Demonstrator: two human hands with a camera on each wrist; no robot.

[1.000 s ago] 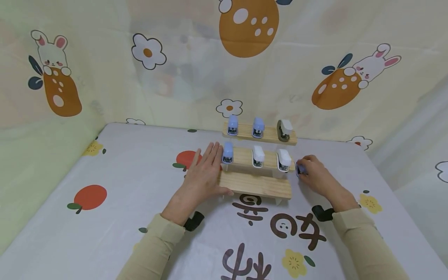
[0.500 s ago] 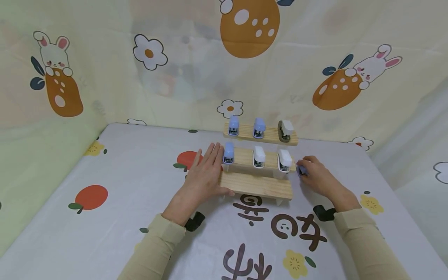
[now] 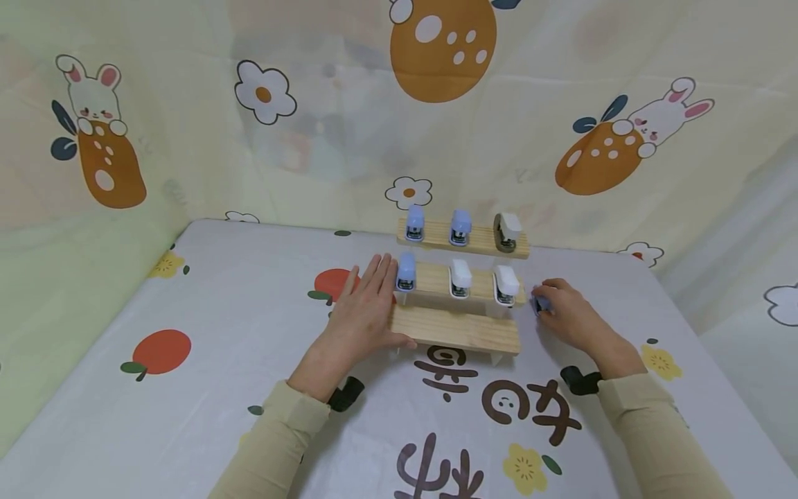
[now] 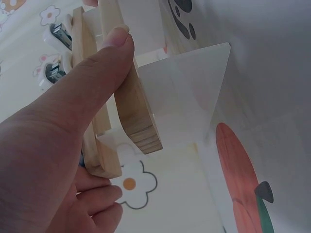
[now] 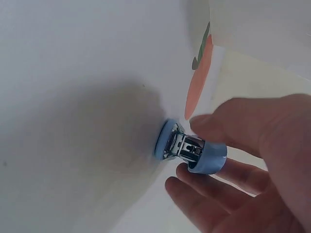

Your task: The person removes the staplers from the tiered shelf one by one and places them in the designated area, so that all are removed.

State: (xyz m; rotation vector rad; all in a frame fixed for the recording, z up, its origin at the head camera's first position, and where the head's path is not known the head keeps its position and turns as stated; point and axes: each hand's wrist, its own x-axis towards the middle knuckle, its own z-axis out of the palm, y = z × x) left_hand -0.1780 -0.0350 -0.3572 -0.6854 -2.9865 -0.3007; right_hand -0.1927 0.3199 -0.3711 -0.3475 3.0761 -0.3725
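My left hand (image 3: 364, 312) lies along the left end of a three-step wooden rack (image 3: 458, 329), its fingers straight. In the left wrist view the thumb rests on the front plank (image 4: 136, 111), and the other fingers reach the end of the plank behind. To the right of the rack, my right hand (image 3: 573, 322) holds a small blue stapler (image 5: 213, 158) between thumb and fingers, low over the tabletop. On the middle step stand a blue stapler (image 3: 406, 272) and two white staplers (image 3: 460, 277).
The back step holds two blue staplers (image 3: 460, 227) and a white stapler with a dark base (image 3: 508, 232). Whitish panels (image 4: 184, 92) support the planks. A printed cloth covers the table (image 3: 237, 388), and a patterned curtain (image 3: 337, 138) hangs behind.
My right hand has shifted slightly to the right with the blue stapler. The left hand stays in place at the rack.
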